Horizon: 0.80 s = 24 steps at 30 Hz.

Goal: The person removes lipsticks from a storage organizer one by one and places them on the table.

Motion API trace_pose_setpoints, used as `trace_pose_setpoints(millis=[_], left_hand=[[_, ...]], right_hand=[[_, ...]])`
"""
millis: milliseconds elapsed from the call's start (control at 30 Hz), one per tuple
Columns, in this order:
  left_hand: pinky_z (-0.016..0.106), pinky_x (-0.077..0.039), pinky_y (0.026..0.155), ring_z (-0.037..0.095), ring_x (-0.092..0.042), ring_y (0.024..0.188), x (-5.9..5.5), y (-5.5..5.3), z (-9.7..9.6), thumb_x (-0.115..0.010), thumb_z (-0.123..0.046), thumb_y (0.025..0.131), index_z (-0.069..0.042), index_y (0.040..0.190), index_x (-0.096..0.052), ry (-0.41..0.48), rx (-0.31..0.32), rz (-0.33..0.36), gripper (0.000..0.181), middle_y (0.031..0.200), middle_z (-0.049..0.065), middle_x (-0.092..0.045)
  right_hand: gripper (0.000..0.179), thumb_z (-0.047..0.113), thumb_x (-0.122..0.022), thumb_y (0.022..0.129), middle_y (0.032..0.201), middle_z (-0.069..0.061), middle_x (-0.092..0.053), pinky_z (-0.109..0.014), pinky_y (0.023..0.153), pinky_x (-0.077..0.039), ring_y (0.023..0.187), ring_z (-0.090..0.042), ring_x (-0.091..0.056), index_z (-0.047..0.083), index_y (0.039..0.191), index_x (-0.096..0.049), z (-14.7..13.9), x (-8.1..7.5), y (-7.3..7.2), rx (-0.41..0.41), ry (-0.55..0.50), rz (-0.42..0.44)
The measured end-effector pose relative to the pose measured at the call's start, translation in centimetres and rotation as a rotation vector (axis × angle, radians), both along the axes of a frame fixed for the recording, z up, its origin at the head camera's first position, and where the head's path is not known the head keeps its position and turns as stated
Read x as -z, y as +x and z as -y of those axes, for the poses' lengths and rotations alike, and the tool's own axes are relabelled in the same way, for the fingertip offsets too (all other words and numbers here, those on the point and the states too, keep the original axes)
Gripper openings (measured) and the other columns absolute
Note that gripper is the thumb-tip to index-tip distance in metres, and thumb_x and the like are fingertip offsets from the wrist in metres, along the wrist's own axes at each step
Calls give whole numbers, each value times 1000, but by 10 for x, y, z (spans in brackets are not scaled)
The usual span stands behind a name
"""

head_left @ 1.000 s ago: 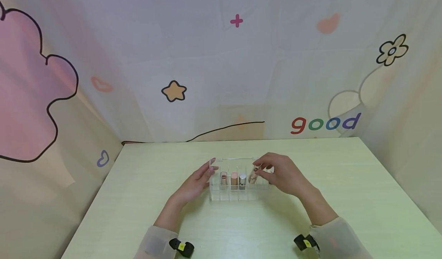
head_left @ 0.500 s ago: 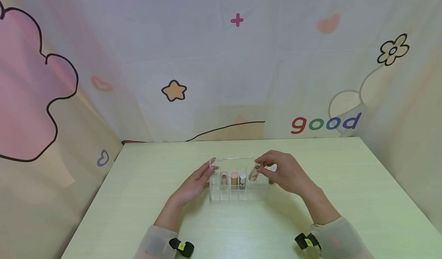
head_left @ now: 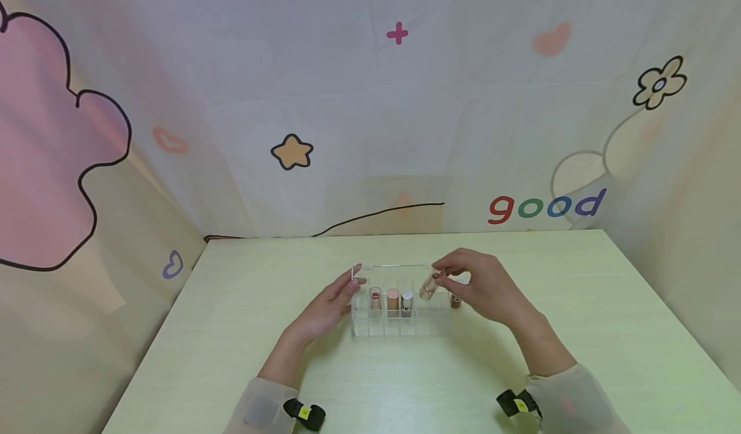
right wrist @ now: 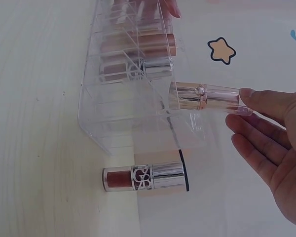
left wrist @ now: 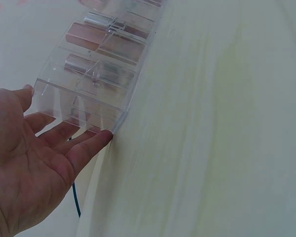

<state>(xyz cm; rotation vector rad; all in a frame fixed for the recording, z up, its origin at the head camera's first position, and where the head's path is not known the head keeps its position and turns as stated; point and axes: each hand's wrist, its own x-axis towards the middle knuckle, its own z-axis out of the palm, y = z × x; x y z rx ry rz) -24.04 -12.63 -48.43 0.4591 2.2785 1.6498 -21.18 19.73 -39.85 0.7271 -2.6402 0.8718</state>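
My right hand pinches a pink-gold lipstick by its upper end between thumb and fingers. The lipstick is tilted, its lower end at the upper opening of a clear lipstick organizer. My left hand grips the organizer's left end, thumb and fingers spread around the side wall. Other tubes stand in the compartments: a small clear-and-pink one, a rose-gold one and a silver-capped one. The organizer's lower front row shows no tubes in the head view.
A lip gloss tube with a silver cap and dark red content stands on the pale table just right of the organizer. A printed cloth backdrop hangs behind and at both sides.
My right hand has shifted slightly up and to the right with the lipstick, uncovering the lip gloss tube beside the organizer. The left hand and the organizer stay in place.
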Motion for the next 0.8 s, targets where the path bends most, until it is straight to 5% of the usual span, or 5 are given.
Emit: trace_pose_setpoints(millis=[800], left_hand=[[58,-42,120,32,-37,154,1,0,0,-37,-45,113,-29,165,-27,12,-7,10,55,159,6,-49]], right_hand=[[26,9,-83,88,108,5,-76,-30,78,-59,94,-16,-74,14,113,-78,-10,-4,0,14,-51,-29]])
